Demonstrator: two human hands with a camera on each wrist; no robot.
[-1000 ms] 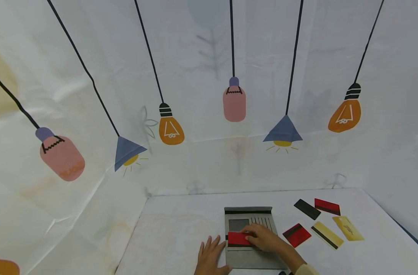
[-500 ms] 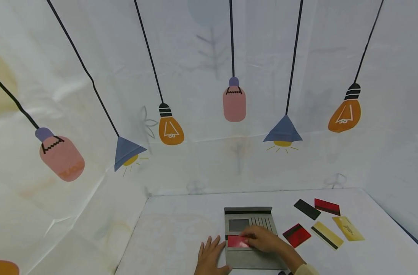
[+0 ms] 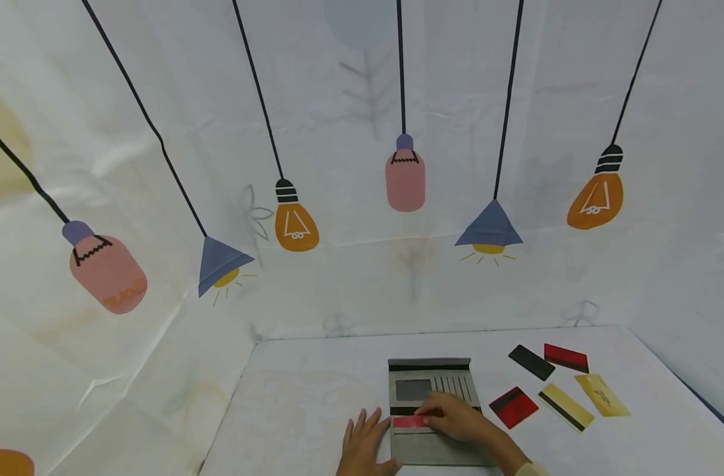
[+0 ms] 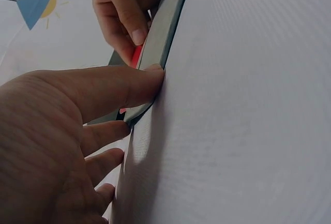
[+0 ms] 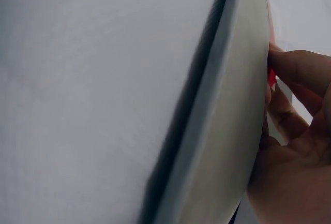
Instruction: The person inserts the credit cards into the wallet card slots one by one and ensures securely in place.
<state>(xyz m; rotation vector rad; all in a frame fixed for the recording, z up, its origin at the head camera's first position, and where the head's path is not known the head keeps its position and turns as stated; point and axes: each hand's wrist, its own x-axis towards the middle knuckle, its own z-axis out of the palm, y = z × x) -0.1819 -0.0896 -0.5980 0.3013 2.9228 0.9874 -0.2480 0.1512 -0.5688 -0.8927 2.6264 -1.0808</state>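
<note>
An opened grey wallet [image 3: 436, 449] lies flat on the white table, with a dark window and several narrow slots in its far half. A red card [image 3: 406, 422] sits partly in a pocket of the near half, a strip of it showing. My right hand [image 3: 455, 418] pinches the card's upper right edge between thumb and fingers. Spread along the wallet's left side is my left hand [image 3: 364, 443]. In the left wrist view, the left thumb [image 4: 124, 87] presses on the wallet's near edge. A sliver of the red card [image 5: 271, 77] appears beside the right fingers in the right wrist view.
To the right lie a black card [image 3: 531, 362], two red cards with dark stripes, one farther back [image 3: 566, 357] and one nearer [image 3: 514, 407], and two gold cards. Behind the table hangs a white sheet [image 3: 350, 284] printed with lamps and bulbs.
The red card has slid down toward me into the wallet's pocket, so less of it shows. My right hand has moved slightly nearer with it; my left hand has stayed put.
</note>
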